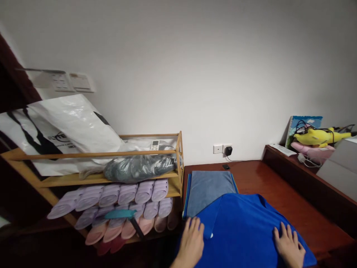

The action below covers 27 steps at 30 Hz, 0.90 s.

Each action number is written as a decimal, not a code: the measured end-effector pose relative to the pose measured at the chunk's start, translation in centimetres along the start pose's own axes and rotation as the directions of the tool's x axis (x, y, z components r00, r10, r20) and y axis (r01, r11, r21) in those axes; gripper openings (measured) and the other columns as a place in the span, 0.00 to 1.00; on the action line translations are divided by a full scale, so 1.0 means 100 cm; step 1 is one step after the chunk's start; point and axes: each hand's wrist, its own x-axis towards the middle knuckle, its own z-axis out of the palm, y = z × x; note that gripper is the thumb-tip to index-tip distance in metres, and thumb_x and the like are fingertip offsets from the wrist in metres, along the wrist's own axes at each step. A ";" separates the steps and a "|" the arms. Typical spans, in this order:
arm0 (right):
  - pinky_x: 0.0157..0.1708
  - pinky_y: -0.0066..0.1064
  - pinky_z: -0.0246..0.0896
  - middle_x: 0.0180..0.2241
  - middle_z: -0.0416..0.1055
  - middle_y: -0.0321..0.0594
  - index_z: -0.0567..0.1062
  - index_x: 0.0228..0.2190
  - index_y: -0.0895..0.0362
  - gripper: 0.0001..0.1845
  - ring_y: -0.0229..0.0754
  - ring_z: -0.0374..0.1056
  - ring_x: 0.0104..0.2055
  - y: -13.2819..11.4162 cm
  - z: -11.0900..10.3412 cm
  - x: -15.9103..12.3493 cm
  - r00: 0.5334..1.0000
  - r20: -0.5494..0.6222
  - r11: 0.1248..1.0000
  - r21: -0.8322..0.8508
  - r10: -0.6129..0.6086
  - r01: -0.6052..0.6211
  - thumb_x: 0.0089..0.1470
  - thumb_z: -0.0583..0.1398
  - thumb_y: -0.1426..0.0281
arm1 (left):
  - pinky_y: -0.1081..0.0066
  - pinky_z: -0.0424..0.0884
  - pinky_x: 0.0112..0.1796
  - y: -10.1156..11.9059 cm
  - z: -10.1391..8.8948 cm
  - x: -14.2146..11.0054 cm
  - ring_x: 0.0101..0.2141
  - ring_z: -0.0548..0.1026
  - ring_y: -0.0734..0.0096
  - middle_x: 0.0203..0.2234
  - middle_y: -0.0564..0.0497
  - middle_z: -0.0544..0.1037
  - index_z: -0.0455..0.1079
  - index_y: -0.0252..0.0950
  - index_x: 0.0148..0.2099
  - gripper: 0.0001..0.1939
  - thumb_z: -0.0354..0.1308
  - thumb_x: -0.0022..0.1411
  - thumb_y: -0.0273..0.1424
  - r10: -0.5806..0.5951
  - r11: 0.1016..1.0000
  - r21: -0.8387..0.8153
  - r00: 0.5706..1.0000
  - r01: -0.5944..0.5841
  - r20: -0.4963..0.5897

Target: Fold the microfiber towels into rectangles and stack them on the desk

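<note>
A bright blue cloth is spread over the near part of the wooden tabletop, its lower edge running out of view. My left hand rests on its left side, fingers stretched forward and apart. Flat on the right side of the same cloth lies my right hand, fingers spread. A small white spot, perhaps a tag, shows on the cloth near my left fingertips. Behind it, partly covered by the blue cloth, sits a flat stack of folded cloths with a grey-blue cloth on top.
A wooden rack at left carries white bags, a remote control and rows of slippers. A plugged-in black adapter is on the wall. On the right ledge lie a yellow plush toy and white boxes.
</note>
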 end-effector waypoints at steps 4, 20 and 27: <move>0.55 0.46 0.44 0.63 0.51 0.44 0.57 0.59 0.52 0.38 0.52 0.43 0.65 -0.001 -0.001 0.000 1.000 0.003 1.000 -0.013 -0.006 0.006 0.52 0.39 0.49 | 0.51 0.49 0.59 0.019 0.040 0.017 0.61 0.52 0.50 0.64 0.43 0.53 0.50 0.40 0.65 0.39 0.56 0.51 0.31 0.107 0.985 -0.136 0.994 -0.101 0.034; 0.55 0.47 0.45 0.63 0.52 0.45 0.57 0.59 0.52 0.38 0.52 0.44 0.64 0.005 0.007 0.002 1.000 -0.004 0.999 0.036 -0.010 0.010 0.51 0.42 0.48 | 0.60 0.53 0.58 -0.030 0.026 0.029 0.62 0.52 0.63 0.64 0.48 0.54 0.50 0.40 0.65 0.36 0.45 0.54 0.19 0.010 0.998 -0.065 0.976 -0.025 -0.216; 0.55 0.47 0.45 0.63 0.51 0.44 0.56 0.59 0.52 0.37 0.52 0.42 0.65 0.002 0.000 -0.001 1.000 -0.022 1.000 0.019 -0.017 0.017 0.52 0.41 0.49 | 0.43 0.37 0.59 -0.027 0.053 -0.006 0.64 0.43 0.51 0.64 0.42 0.52 0.57 0.39 0.63 0.36 0.53 0.50 0.28 -0.102 0.994 -0.030 0.993 0.104 0.050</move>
